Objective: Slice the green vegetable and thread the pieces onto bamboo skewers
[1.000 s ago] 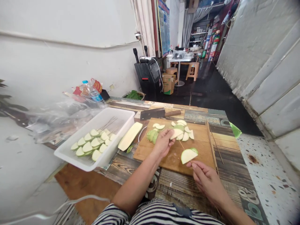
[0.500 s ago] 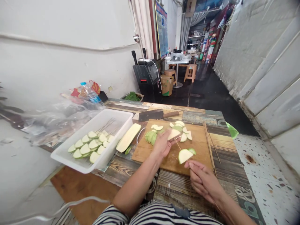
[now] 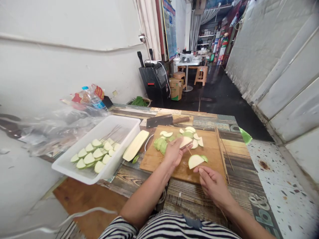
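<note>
My left hand (image 3: 173,153) pinches a pale vegetable slice (image 3: 185,141) over the wooden cutting board (image 3: 154,158). My right hand (image 3: 213,184) grips a thin bamboo skewer (image 3: 190,152) that carries another green-edged slice (image 3: 195,160). The skewer's tip points up toward the slice in my left hand and sits right by it. More cut slices (image 3: 193,135) and a fanned stack (image 3: 160,143) lie at the far side of the board.
A white tub (image 3: 122,124) on the left holds several skewered slices. A long peeled vegetable half (image 3: 136,145) lies between tub and board. A cleaver (image 3: 163,120) rests behind the board, loose skewers (image 3: 222,148) to its right. Plastic bags and a bottle (image 3: 92,98) sit by the wall.
My right hand has pushed the skewer and its slice forward and left toward my left hand. My left hand has lifted its slice slightly nearer the skewer tip.
</note>
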Demonstrator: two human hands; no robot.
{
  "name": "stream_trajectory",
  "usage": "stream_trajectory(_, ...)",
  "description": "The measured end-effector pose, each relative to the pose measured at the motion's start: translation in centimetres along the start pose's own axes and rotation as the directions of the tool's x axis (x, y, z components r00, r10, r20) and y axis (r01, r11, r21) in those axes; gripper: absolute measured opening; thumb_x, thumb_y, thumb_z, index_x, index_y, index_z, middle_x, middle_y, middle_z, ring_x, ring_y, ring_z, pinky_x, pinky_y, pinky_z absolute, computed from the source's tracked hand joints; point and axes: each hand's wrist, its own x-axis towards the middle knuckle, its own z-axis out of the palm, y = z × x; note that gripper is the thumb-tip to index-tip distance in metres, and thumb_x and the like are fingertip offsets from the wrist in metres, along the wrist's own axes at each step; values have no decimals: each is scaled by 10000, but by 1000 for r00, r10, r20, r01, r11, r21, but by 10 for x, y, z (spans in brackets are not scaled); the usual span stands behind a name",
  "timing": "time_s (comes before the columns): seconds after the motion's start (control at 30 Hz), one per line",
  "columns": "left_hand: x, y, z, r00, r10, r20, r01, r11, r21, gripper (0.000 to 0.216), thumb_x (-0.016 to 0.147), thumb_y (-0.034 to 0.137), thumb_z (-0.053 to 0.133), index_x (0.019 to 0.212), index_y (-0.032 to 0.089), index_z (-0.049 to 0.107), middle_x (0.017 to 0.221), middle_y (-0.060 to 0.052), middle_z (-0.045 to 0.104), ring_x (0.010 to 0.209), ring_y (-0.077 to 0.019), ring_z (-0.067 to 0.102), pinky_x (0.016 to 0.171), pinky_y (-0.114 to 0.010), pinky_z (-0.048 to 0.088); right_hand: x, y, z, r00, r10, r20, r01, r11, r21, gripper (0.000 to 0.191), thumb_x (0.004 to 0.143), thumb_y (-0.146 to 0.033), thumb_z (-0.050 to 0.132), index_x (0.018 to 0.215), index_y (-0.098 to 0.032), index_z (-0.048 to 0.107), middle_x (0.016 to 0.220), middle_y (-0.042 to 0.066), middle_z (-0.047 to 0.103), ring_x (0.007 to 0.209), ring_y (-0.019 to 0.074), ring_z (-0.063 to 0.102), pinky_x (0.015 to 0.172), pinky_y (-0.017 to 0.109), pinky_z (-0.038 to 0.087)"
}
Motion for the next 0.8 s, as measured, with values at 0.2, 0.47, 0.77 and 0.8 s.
stream_trajectory(0.2,1,0,-2,1000,-5,-11,5,1000,-12,129,770,195,614,799,70,614,925,-124,652,857,-235,650,870,-457,484,5,-13,-2,981,112,157,-151,951,268,250,768,-425,597,831,-188,548,423,-144,242,271,12,75,245,145,126)
stream_trajectory(0.47,-1,0,1,1000,-10,0,10,1000,-5,123,751,197,632,776,82,597,866,-98,656,824,-214,652,844,-434,502,2,-3,5,963,-246,-112,195,918,-346,269,752,-440,583,759,-174,626,469,-51,380,408,90,338,383,216,276)
stream_trajectory(0.77,-6,-14,3,997,-73,-1,73,996,49,156,756,240,627,768,84,617,787,-105,668,720,-186,647,782,-365,516,7,-13,6,996,37,77,-52,976,210,289,765,-449,592,837,-179,520,404,-151,235,277,9,98,269,139,114)
stream_trajectory(0.8,-7,-15,4,997,-80,-3,80,996,49,166,755,249,629,765,83,616,777,-104,667,697,-182,645,772,-364,517,7,-13,7,998,22,57,-33,982,186,295,760,-451,599,832,-176,519,399,-152,234,284,9,104,273,135,117)
